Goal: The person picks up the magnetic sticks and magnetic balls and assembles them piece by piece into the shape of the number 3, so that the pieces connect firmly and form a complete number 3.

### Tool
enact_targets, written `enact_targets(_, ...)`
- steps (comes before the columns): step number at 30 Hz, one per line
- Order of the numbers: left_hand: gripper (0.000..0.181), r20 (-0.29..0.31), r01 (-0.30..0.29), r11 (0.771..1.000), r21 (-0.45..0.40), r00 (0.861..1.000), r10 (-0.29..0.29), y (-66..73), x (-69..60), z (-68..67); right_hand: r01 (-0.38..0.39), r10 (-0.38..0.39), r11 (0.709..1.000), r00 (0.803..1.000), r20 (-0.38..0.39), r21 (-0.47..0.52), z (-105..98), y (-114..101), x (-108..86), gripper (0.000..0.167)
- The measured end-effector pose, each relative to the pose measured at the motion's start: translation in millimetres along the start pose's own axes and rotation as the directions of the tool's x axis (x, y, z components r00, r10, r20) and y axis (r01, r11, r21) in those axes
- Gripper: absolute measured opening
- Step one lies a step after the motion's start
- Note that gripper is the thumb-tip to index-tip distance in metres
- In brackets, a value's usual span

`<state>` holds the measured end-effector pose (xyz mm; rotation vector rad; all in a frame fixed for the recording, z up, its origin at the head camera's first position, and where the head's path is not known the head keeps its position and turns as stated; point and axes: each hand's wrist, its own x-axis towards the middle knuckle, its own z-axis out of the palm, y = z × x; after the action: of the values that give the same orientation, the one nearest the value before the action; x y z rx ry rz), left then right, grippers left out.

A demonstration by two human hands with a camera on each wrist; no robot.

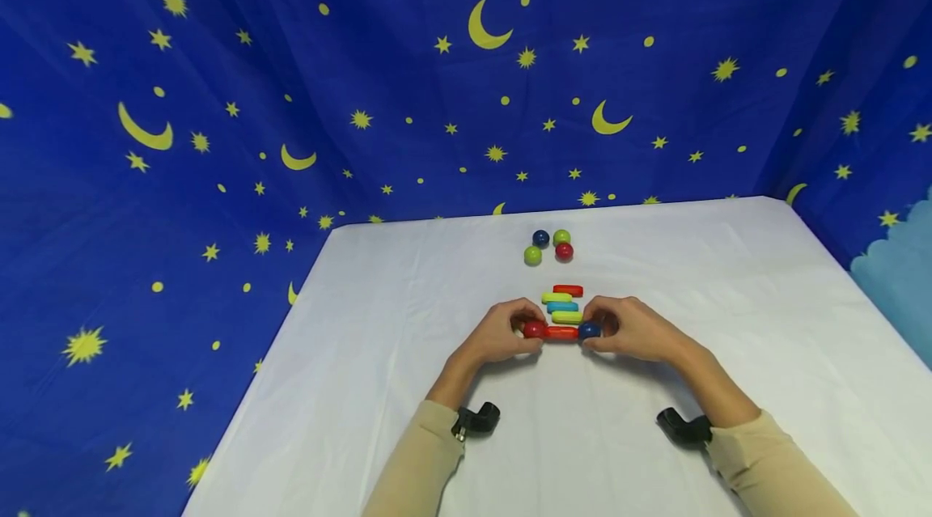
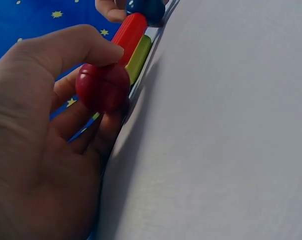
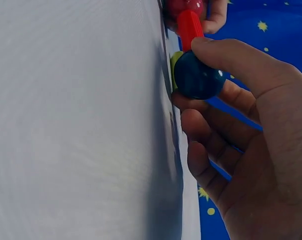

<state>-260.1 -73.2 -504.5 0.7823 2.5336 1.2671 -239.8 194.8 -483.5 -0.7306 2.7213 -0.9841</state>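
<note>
A red rod (image 1: 561, 332) runs between a dark red ball (image 2: 103, 87) at its left end and a dark blue ball (image 3: 198, 76) at its right end. My left hand (image 1: 504, 331) grips the red ball, thumb lying along the near side where ball and rod meet. With thumb and fingers my right hand (image 1: 633, 328) pinches the blue ball and the rod's end beside it. Just beyond, a yellow-green rod (image 1: 566, 317) lies on the table. How far the rod's ends reach into the balls cannot be made out.
Behind the held pieces lie a blue rod (image 1: 562, 307), another yellow-green rod (image 1: 557, 298) and a red rod (image 1: 568, 290). Farther back, several balls, among them a dark blue ball (image 1: 540, 239), sit on the white table (image 1: 349, 387). A star-patterned curtain (image 1: 437, 80) surrounds it.
</note>
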Motion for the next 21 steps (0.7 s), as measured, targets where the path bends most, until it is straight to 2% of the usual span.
enact_targets(6, 0.031, -0.029, -0.024, 0.999, 0.024, 0.999, 0.025, 2.2, 0.1, 6.9, -0.008, 0.008, 1.0, 1.0, 0.005, -0.002, 1, -3, 1.5, 0.039)
enact_targets(14, 0.028, -0.049, -0.023, 1.0, -0.003, 0.999, 0.022, 5.2, 0.7, 14.7, 0.018, -0.019, 1.0, 1.0, -0.023, -0.021, 4, -5, 0.8, 0.038)
enact_targets(18, 0.024, -0.063, -0.025, 0.999, 0.048, 0.998, 0.028, 7.7, 1.4, 17.7, 0.025, -0.026, 0.999, 0.999, -0.031, -0.025, 5, -8, 1.6, 0.037)
enact_targets(21, 0.022, -0.061, -0.056, 0.994, 0.096, 0.996, 0.062, 10.3, 2.8, 23.1, 0.007, -0.009, 0.999, 0.999, -0.038, -0.049, 5, -8, -0.6, 0.036)
